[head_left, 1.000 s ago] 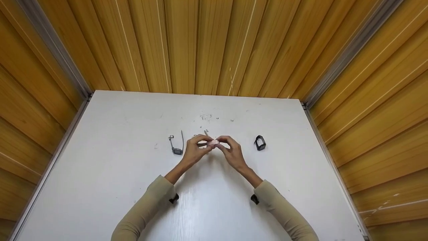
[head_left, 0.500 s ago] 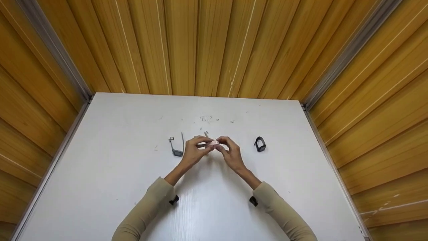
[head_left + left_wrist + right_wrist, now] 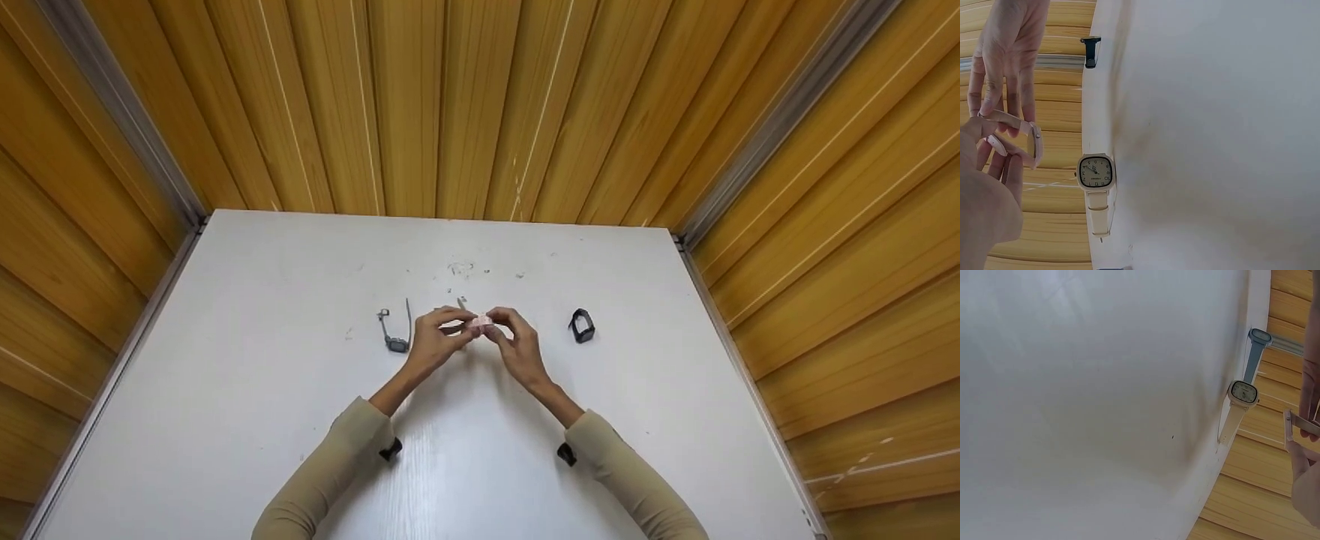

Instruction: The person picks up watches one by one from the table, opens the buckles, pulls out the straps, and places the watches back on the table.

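Note:
Both hands are raised above the white table, holding a pink wristwatch between them. Its case faces away from the left wrist camera, and the strap bends back toward the fingers. My left hand pinches one part of the strap. The other strap part is between the thumb and fingers of my right hand. Fingers hide the strap ends in part, so whether they are fastened cannot be told. A beige square-faced watch lies on the table just beyond the hands, mostly hidden in the head view.
A blue-grey watch lies with its strap spread, left of the left hand. To the right, a black watch rests with its strap in a loop. Small dark marks dot the white table. Wood-patterned walls enclose the back and sides.
Both hands stay nearly in place, still holding the pink watch, which turns slightly between the fingers. The view shifts a little; the other watches stay where they lie.

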Demonstrator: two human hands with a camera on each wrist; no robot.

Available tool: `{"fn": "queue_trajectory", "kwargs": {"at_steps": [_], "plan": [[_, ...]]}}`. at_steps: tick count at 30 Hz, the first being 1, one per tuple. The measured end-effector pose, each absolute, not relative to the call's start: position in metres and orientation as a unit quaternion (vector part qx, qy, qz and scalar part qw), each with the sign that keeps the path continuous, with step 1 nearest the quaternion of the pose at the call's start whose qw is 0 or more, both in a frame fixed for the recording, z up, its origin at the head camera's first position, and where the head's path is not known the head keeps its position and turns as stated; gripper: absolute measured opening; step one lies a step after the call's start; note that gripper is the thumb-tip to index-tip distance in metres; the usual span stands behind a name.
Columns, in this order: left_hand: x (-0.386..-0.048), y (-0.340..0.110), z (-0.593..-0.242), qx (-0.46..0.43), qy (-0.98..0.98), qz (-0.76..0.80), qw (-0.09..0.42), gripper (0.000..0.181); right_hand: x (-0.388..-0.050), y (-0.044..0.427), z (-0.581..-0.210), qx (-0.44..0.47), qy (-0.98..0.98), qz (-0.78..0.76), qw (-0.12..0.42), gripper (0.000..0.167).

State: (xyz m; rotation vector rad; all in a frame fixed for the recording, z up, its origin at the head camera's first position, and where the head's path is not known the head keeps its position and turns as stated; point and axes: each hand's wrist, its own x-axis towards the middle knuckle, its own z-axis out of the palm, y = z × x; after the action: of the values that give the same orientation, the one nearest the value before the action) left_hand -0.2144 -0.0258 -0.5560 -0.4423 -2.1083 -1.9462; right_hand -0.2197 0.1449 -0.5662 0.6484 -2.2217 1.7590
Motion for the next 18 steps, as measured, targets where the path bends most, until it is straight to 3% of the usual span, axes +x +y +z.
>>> {"fn": "queue_trajectory", "kwargs": {"at_steps": [8,18], "plan": [[-0.215,-0.025,-0.557,-0.143,-0.726,-0.664,0.11,0.019,-0.234,0.151,-0.591,0.215,-0.748,0.618,0.111,0.023],[-0.215,-0.025,-0.557,-0.153,-0.723,-0.667,0.092,0.02,-0.215,0.148,-0.561,0.215,-0.75,0.617,0.107,0.022]]}}
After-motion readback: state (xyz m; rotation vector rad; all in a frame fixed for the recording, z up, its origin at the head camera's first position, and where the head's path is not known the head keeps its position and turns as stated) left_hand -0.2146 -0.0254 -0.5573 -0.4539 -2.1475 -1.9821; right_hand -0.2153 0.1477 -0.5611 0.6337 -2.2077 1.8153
